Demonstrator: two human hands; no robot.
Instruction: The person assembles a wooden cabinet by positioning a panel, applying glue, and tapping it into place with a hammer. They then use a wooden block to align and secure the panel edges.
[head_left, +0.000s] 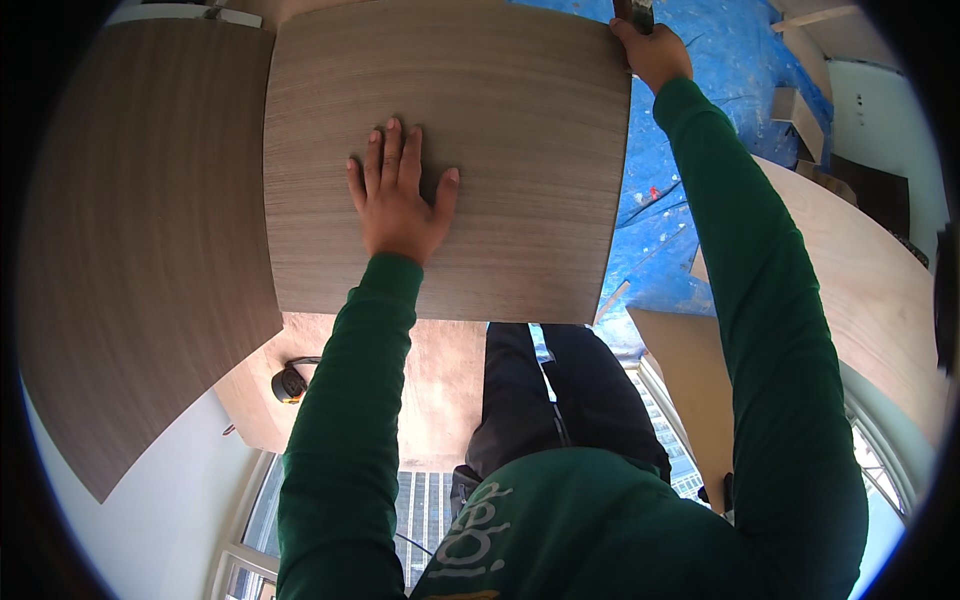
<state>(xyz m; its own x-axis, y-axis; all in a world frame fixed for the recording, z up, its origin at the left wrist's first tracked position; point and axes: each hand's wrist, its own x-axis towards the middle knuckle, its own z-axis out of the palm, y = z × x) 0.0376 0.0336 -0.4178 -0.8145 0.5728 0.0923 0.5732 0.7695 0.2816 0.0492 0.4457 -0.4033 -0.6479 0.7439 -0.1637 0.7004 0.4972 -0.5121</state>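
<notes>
A square wood-grain panel (520,130) lies flat in front of me. My left hand (400,195) presses flat on its middle, fingers spread, palm down. My right hand (652,50) reaches to the panel's far right corner and is closed around a dark tool handle (634,12), most of which is cut off by the frame's top edge. Both arms wear green sleeves.
A larger wood-grain board (140,250) lies to the left. A blue tarp (700,120) covers the floor at right, with wood offcuts (800,110) and a light plywood sheet (870,290). A yellow-black tape measure (289,384) rests on a lower board.
</notes>
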